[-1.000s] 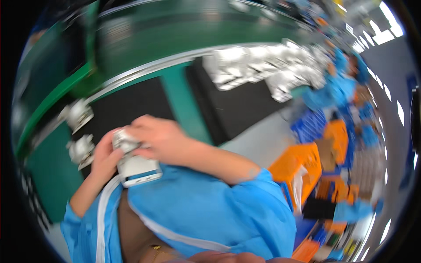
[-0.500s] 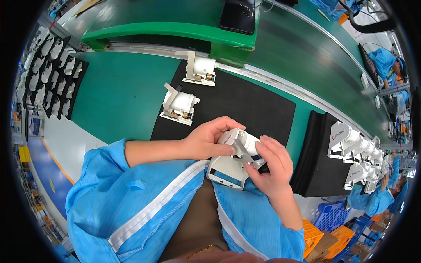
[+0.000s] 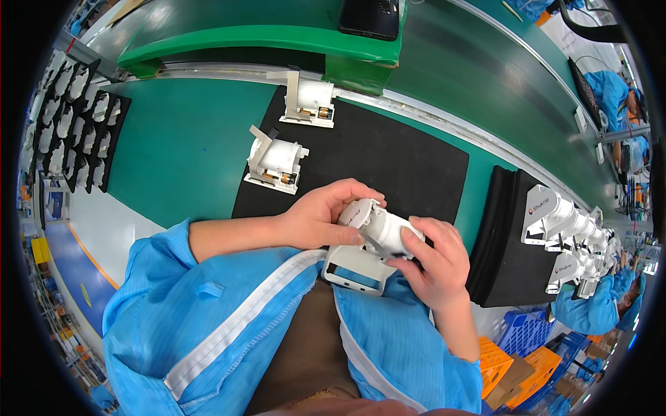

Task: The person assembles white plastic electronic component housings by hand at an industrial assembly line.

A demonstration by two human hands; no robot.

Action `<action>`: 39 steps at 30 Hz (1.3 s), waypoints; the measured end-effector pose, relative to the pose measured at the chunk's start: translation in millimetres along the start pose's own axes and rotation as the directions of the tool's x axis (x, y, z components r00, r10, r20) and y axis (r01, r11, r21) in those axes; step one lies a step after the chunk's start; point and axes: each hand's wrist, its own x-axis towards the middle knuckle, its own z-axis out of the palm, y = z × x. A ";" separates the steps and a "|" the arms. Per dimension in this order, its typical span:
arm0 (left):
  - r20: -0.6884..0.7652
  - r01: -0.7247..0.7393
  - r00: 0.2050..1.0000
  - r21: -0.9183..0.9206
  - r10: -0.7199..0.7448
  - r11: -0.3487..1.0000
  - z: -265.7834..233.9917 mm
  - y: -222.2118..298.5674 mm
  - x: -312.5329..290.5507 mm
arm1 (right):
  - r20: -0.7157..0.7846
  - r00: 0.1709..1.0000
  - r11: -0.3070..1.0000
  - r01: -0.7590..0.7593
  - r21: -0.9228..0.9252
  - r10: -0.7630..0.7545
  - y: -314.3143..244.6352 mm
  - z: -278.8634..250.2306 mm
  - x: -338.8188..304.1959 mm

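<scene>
Close to my body, both hands hold a white plastic device with a cylinder (image 3: 381,229) and an open rectangular frame (image 3: 355,269) that hangs down toward my jacket. My left hand (image 3: 326,215) grips its round left end, thumb in front and fingers behind. Around the right end of the cylinder close the fingers and thumb of my right hand (image 3: 438,258). Two similar white devices stand on the black mat ahead: a nearer one (image 3: 276,163) and a farther one (image 3: 309,102), each with a grey upright bracket and copper-coloured parts in its base.
The black mat (image 3: 395,156) lies on a green tabletop (image 3: 180,152). A green raised shelf (image 3: 277,38) with a black phone (image 3: 369,17) crosses the back. At right, several finished-looking white devices (image 3: 565,222) sit on black foam (image 3: 510,270). Racked white parts (image 3: 76,132) stand far left.
My right hand has shifted slightly right along the cylinder, showing more of its white side. The held device has turned a little. The whole view has shifted slightly.
</scene>
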 end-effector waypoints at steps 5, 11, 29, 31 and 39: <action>0.036 -0.072 0.997 0.008 0.072 0.997 -2.9 -5.6 -0.8 | 0.032 0.999 0.996 -0.025 -0.081 0.027 -12.1 -4.5 3.8; 0.062 -0.027 0.997 -0.106 0.034 0.994 -3.0 -2.0 1.1 | -0.064 0.998 0.988 0.013 -0.152 -0.023 -9.6 5.4 -4.2; 0.086 -0.020 0.996 -0.064 0.025 0.998 -3.2 -4.4 0.9 | -0.118 0.990 0.981 -0.096 -0.171 0.076 -15.4 11.2 -10.9; 0.071 0.009 0.997 -0.067 -0.004 0.998 -2.9 -3.6 -0.1 | -0.097 0.986 0.986 -0.142 -0.084 0.134 -13.0 12.1 -8.7; 0.062 0.017 0.998 -0.097 -0.011 0.995 -1.7 -1.3 1.2 | -0.134 0.980 0.985 -0.156 -0.075 0.145 -13.6 17.0 -3.5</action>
